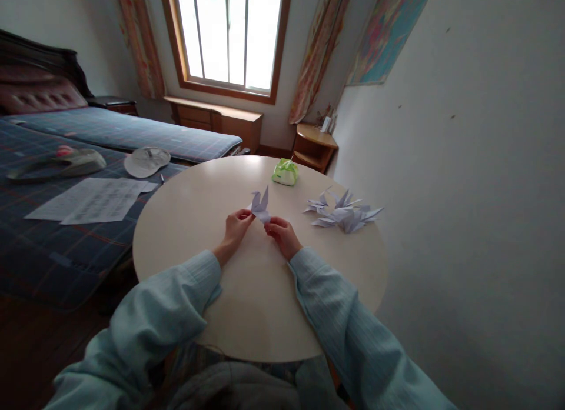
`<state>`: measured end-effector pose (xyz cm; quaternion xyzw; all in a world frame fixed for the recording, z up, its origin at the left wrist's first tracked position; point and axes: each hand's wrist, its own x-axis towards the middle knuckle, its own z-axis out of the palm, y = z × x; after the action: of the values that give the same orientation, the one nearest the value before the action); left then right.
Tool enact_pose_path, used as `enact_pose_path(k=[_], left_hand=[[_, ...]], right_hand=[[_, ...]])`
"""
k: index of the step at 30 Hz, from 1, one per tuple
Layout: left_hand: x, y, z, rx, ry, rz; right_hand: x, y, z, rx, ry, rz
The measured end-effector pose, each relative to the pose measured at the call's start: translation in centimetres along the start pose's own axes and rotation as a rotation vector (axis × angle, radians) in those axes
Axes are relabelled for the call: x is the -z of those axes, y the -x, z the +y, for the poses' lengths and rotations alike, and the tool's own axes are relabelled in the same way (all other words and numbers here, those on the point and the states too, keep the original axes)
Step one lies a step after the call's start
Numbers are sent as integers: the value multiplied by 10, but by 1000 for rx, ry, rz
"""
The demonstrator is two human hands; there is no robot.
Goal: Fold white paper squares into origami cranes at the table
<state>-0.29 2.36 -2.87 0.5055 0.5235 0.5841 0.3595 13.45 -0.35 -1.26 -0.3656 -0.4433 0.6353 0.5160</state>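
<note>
Your left hand (237, 226) and right hand (285, 236) pinch a folded paper bird (260, 207) from either side, toward twelve o'clock on the round table (260, 298), other paper pieces (346, 215) at two o'clock, in what seems a shaping step whose next move calls for light pressure.

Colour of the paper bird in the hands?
The paper bird looks white, best seen in the head view.

Remotely, I see a bright window (237, 36) between patterned curtains (321, 54), a plaid bed (145, 129) left and a pale wall (477, 204) right.
</note>
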Motion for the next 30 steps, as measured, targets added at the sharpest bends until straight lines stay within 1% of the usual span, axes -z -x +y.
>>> enact_pose_path(k=[3, 8, 16, 30], left_hand=[[0, -1, -1, -20, 6, 1], [0, -1, -2, -9, 26, -30], [-1, 0, -2, -36, 15, -53], [-1, 1, 1, -11, 26, -71]], right_hand=[[0, 1, -1, -16, -19, -13], [1, 0, -1, -42, -15, -20], [1, -1, 1, 10, -14, -9], [1, -2, 1, 6, -11, -16]])
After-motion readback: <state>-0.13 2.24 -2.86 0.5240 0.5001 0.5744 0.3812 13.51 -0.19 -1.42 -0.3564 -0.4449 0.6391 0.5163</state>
